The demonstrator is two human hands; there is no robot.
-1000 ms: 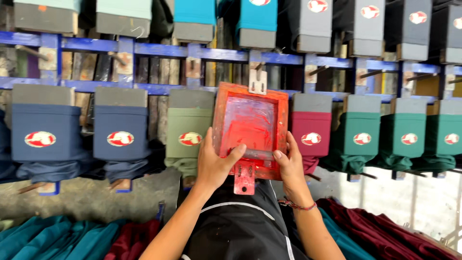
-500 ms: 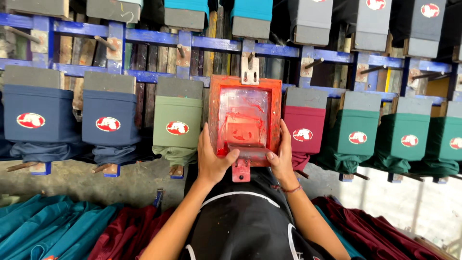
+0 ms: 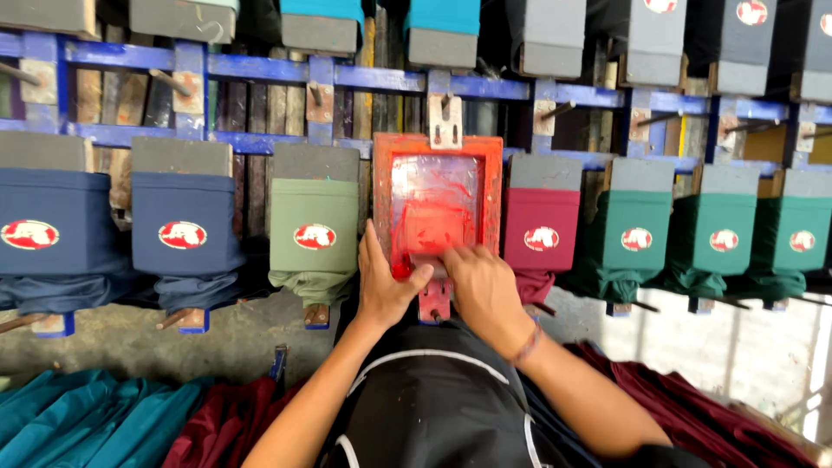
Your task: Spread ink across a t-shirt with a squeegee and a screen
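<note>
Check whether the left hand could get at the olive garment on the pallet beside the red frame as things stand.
Probably yes. The left hand rests on the lower left edge of the red frame, and the olive garment sits right beside it with nothing between them; only its hold on the frame occupies it.

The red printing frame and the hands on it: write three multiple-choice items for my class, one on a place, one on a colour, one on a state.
1. Where does the red printing frame sit?
A. Between the olive garment and the maroon garment
B. On the floor
C. At the far left end

2. What colour is the ink on its mesh?
A. Blue
B. Red
C. White

3. What are the left hand and the right hand doing?
A. Hanging free
B. Folding cloth
C. Resting at the frame's lower edge

Answers: 1 A, olive lies to its left and maroon to its right. 2 B, red smears cover the mesh. 3 C, both hands touch the bottom of the frame.
</note>
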